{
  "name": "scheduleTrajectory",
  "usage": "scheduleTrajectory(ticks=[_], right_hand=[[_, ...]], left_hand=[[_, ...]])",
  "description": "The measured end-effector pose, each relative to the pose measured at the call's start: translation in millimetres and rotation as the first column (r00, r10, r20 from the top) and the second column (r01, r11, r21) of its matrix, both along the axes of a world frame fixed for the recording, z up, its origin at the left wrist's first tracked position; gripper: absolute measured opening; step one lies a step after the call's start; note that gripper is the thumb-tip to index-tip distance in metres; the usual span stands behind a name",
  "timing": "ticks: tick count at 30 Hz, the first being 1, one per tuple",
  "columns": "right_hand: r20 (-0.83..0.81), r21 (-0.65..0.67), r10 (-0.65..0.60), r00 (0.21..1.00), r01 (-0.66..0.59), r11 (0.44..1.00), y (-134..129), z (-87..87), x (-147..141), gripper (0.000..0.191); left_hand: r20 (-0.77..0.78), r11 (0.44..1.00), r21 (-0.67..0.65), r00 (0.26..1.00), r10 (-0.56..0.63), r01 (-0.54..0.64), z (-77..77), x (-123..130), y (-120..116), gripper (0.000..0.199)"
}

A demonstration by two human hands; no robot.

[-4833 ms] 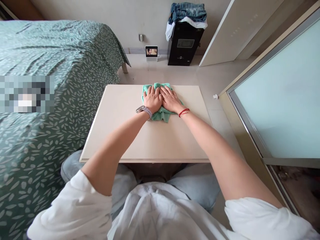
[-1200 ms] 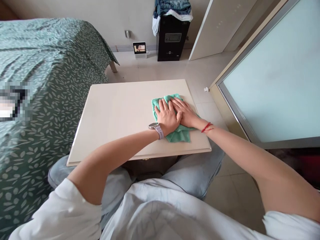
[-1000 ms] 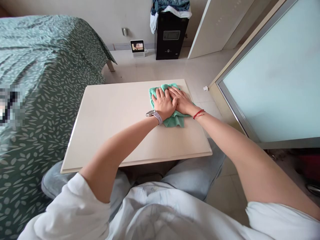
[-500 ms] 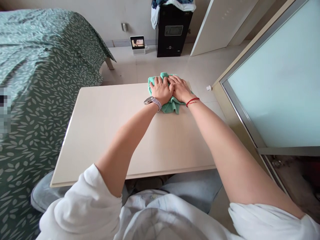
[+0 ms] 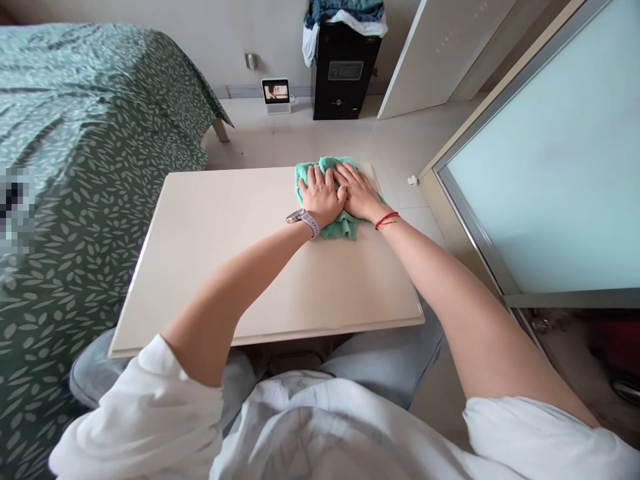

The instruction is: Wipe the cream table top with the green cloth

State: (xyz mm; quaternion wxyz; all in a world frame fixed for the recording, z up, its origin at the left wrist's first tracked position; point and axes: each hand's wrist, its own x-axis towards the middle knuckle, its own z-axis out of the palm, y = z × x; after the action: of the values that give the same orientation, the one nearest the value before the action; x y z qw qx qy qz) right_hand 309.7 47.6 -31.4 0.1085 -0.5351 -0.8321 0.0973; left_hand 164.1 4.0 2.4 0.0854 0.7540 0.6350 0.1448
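A green cloth (image 5: 340, 229) lies bunched on the far right part of a cream tabletop (image 5: 215, 253). My left hand (image 5: 323, 197) presses flat on it with the fingers spread, a watch on the wrist. Right beside it, my right hand (image 5: 357, 193) also lies flat on the cloth, fingers stretched out, with a red string around the wrist. The two hands touch near the thumbs. Part of the cloth is hidden under my palms.
A bed with a green leaf-patterned cover (image 5: 140, 120) stands at the left. Beyond the table are a small screen (image 5: 277, 93) and a black cabinet (image 5: 340, 80) with clothes on top. A frosted glass panel (image 5: 550, 153) is at the right.
Both hands and the cloth have shifted slightly toward me, from the table's far edge. My left elbow has moved outward to the left. The view has also shifted a little.
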Motion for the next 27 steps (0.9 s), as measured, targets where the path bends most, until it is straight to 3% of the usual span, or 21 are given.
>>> scheduleTrajectory(ticks=[9, 19, 23, 27], right_hand=[[-0.067, 0.055, 0.088, 0.994, -0.084, 0.995, -98.2, -9.9, 13.3, 0.074], [-0.02, 0.074, 0.104, 0.994, -0.103, 0.992, -231.3, -9.1, 38.0, 0.085], [0.009, 0.08, 0.098, 0.995, -0.099, 0.992, -257.4, -8.1, 42.1, 0.087], [0.022, 0.065, 0.119, 0.993, -0.12, 0.991, -244.4, -9.4, 46.0, 0.085]], left_hand=[[-0.096, 1.0, -0.021, 0.995, -0.023, 0.021, -0.1, 4.1, -99.9, 0.073], [-0.11, 0.981, -0.096, 0.978, -0.179, 0.169, 2.3, 12.5, -210.9, 0.079], [-0.096, 0.968, -0.132, 0.969, -0.228, 0.215, 1.0, 15.7, -229.3, 0.082], [-0.093, 0.966, -0.152, 0.97, -0.226, 0.211, 1.8, 21.2, -219.2, 0.081]])
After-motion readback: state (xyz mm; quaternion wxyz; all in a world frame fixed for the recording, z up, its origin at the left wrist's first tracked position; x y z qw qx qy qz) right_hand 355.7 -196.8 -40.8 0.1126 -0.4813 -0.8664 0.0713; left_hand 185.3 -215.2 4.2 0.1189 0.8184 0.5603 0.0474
